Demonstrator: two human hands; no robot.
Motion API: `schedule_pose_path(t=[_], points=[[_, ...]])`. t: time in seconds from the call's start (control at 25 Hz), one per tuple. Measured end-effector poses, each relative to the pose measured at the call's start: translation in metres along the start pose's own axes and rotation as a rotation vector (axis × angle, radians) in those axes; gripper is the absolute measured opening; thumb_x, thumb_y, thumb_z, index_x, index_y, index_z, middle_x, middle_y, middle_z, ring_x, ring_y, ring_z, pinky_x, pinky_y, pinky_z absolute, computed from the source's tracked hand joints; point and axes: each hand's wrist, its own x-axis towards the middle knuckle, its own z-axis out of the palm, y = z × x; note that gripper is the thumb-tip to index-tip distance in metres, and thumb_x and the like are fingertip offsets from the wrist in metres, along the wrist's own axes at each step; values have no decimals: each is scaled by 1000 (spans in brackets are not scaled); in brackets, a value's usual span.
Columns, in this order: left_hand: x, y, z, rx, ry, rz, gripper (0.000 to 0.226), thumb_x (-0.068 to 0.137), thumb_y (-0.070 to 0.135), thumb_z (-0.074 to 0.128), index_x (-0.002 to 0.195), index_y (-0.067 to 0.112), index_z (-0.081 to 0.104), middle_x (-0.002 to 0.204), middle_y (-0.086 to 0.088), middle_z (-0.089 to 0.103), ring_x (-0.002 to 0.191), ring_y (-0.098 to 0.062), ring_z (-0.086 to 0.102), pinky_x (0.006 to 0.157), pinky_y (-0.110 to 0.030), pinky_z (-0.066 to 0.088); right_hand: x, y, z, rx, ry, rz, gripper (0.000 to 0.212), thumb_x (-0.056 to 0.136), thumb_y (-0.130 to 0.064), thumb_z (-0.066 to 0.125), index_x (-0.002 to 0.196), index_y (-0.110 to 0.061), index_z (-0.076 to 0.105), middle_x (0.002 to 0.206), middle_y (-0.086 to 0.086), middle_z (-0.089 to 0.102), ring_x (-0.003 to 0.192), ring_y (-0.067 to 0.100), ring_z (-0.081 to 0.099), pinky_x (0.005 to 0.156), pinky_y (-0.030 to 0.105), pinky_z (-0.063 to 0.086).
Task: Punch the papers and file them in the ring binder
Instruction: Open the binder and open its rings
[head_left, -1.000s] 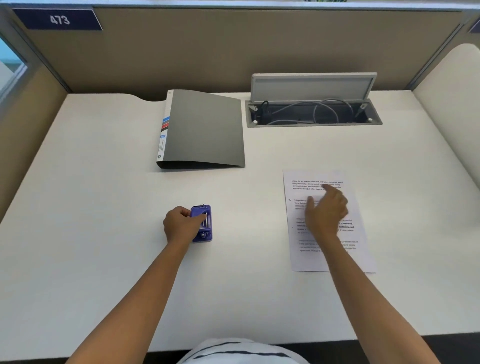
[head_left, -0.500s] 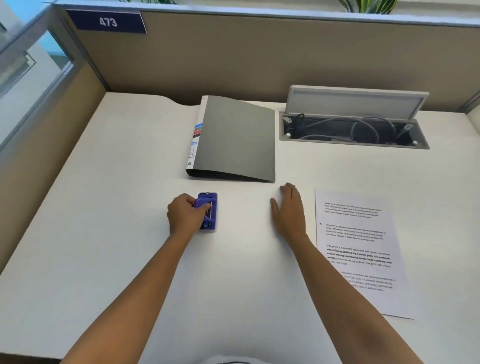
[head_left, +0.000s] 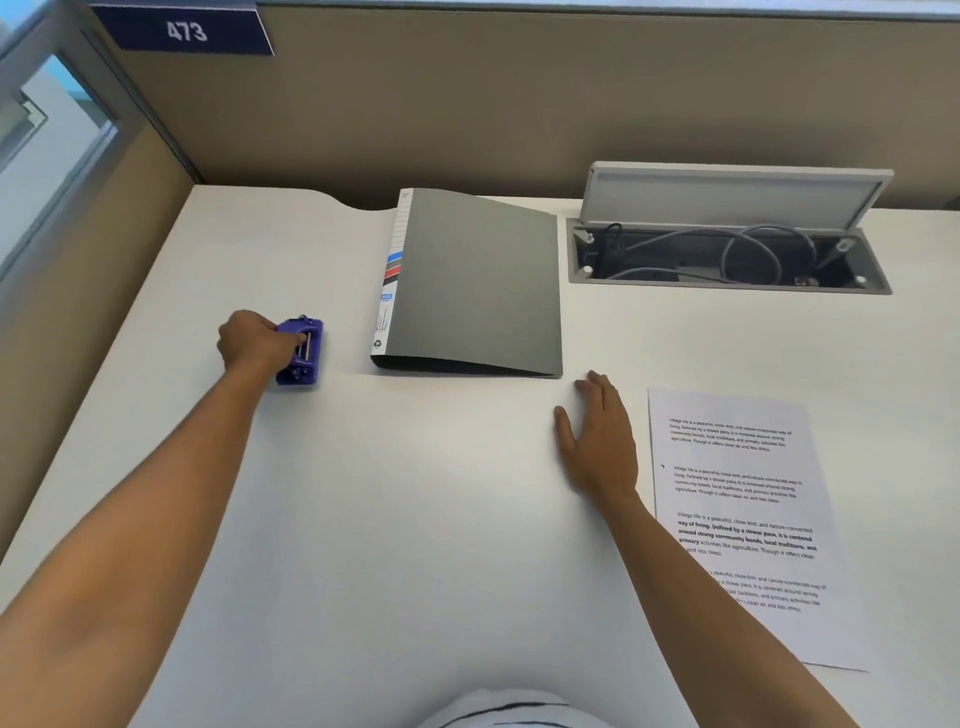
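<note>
A small purple hole punch (head_left: 301, 353) sits on the white desk, left of the ring binder, and my left hand (head_left: 254, 340) grips it from its left side. The grey ring binder (head_left: 480, 280) lies closed at the middle back, spine to the left. A printed sheet of paper (head_left: 743, 519) lies flat on the right. My right hand (head_left: 597, 441) rests flat on the desk with straight fingers, between the binder's front right corner and the paper, touching neither.
An open cable hatch (head_left: 727, 257) with its lid raised is sunk into the desk (head_left: 415, 519) at the back right. Beige partition walls (head_left: 467, 104) close off the back and left, with a sign reading 473 (head_left: 187, 32).
My left hand has slid the hole punch leftward, away from the binder's front edge. My right hand left the paper and now lies flat on the desk.
</note>
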Motion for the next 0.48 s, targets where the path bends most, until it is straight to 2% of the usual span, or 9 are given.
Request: schedule_pose_path(t=[0.16,0.4,0.48], points=[[29,6,-1,51,-43,-49,44,73,21,86,105,-5,69,113,-21,70,102,-39,67,79,-43,54,0,-3,-1,1,4,-1,48,96,-36,56,137,-12,50,153,3,44,144,20,38,116,35,35],[37,3,5,95,-70,-61,40,74,18,84,101,-6,67,110,-24,70,92,-40,66,70,-40,51,0,-4,-1,1,-7,20,49,96,-37,56,139,-15,49,155,0,42,145,17,35,116,34,34],[30,5,6,114,-51,-49,43,80,17,78,114,-6,62,120,-25,65,97,-40,62,74,-43,50,0,-3,-1,1,-7,16,48,95,-36,56,138,-15,50,155,0,42,145,18,36,117,34,33]])
